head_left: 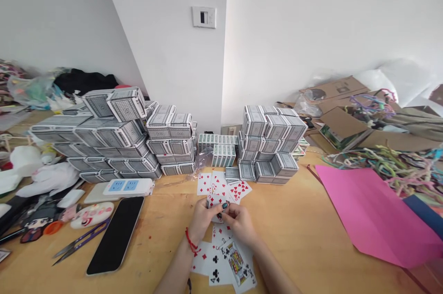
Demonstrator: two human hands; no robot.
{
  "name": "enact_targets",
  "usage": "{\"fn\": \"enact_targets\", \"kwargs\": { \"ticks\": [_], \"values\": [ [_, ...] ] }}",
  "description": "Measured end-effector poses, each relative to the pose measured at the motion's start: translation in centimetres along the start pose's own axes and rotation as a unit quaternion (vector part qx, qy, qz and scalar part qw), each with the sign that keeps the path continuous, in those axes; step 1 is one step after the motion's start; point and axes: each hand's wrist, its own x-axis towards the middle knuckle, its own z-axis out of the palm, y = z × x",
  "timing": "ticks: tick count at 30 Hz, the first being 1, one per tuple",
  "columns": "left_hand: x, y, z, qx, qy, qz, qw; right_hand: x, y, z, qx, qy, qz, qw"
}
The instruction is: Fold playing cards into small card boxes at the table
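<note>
Playing cards [238, 264] lie face up nearest the person, loosely on top of each other, between the two arms. If an arm swings in, it could push them away or bend them. The red string [189, 240] on the left wrist is close by, and its loose end might catch a card. Off to the left lie a black phone [116, 236] and purple scissors [73, 245].

A bit farther on, the left hand [202, 216] and right hand [239, 225] are close together, both pinching a red-marked card [216, 200]. I can't tell how many cards are under it. Squeezed too hard, it could bend; held too loosely, it could slip and fall among the others.

Just past the hands, more cards [240, 190] lie spread out. A knuckle could bump them and mix them up. Farther back stand tall piles of card packs [256, 123]. The top packs [128, 104] on the left sit high, so a knock on the table [287, 220] might make them fall.
</note>
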Motion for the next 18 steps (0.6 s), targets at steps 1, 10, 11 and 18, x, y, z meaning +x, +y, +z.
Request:
{"fn": "enact_targets", "kwargs": {
  "ticks": [1, 10, 11, 18],
  "values": [
    [0.09, 0.04, -0.11, 0.006, 0.0, -0.004, 1.0, -0.02, 0.03, 0.01, -0.003, -0.002, 0.001, 1.0],
    [0.17, 0.01, 0.25, 0.006, 0.039, -0.008, 0.999, -0.11, 0.01, -0.02, -0.016, -0.014, -0.005, 1.0],
    [0.14, 0.04, 0.32, 0.004, 0.04, -0.006, 0.999, -0.08, 0.02, -0.05, -0.014, -0.017, -0.005, 1.0],
    [0.01, 0.42, 0.6, -0.001, 0.045, -0.01, 0.999, 0.02, 0.42, 0.0, -0.026, -0.016, -0.001, 1.0]
  ]
}}
